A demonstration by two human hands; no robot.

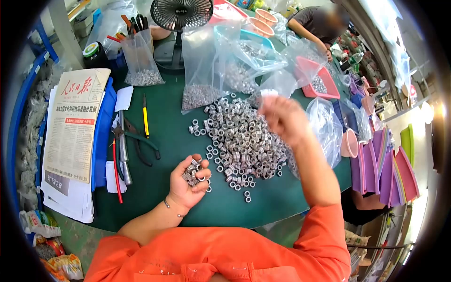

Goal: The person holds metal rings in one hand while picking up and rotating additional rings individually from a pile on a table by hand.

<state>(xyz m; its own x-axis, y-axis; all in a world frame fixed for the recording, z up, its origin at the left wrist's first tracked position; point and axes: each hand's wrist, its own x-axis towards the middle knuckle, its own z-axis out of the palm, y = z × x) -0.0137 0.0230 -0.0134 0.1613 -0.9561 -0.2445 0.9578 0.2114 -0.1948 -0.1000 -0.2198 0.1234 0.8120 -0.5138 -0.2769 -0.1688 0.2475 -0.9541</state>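
Observation:
My left hand (189,181) is cupped palm up near the front of the table, its fingers curled round several small metal rings (193,172). Just beyond it lies a large heap of similar silvery rings (246,141), with a few strays at its edges. Over the far right side of the heap is my right hand (286,120), smeared by motion. Its fingers are too blurred to show whether they hold anything. Behind that hand stands a clear plastic bag (277,87).
Bags of small metal parts (202,96) and a black fan (181,14) line the back. Pliers (141,138), a yellow cutter (145,117) and a newspaper (75,122) lie left. A pink tray (324,77) and clear bag (324,127) stand right. Another person (314,28) sits beyond.

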